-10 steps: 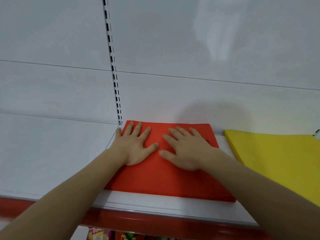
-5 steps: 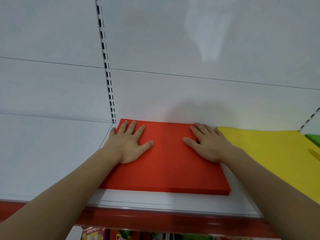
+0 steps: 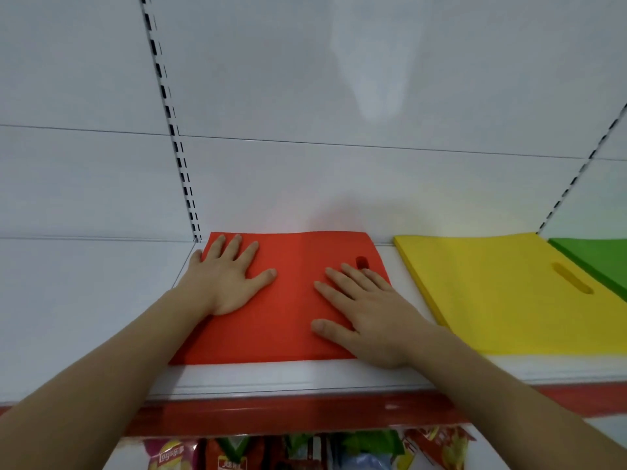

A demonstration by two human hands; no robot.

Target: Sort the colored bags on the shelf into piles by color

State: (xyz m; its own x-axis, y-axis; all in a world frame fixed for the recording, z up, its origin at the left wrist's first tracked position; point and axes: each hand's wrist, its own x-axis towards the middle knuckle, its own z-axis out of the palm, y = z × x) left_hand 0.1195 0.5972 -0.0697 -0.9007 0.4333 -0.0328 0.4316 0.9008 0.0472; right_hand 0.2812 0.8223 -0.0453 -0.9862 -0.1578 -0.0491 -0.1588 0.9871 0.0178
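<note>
Two bare forearms reach up from the near edge of the picture over the red front lip of the shelf [image 3: 305, 379], below which snack packets [image 3: 176, 452] hang on a lower level. Both hands lie flat on the red pile of bags [image 3: 291, 300], which sits at the shelf's left end, its back edge against the white back panel [image 3: 339, 181] and its left back corner by the slotted upright [image 3: 185, 184]. Left hand [image 3: 227, 276], released with fingers spread, presses the pile's back left area; right hand [image 3: 366, 317], also released and flat, covers the front right area, fingertips just short of the dark handle slot [image 3: 362, 261]. Just beside it to the right, with a strip of bare shelf between, lies the yellow pile [image 3: 502, 293], and beyond that, at the shelf's right end, a green pile [image 3: 597, 259] overlapped at its near edge by the yellow. The step looks like squaring and flattening the red stack. To do it well, I would keep the palms flat and press evenly, nudge the edges until they line up with the back panel, and keep the gap to the yellow so the colours stay apart.
</note>
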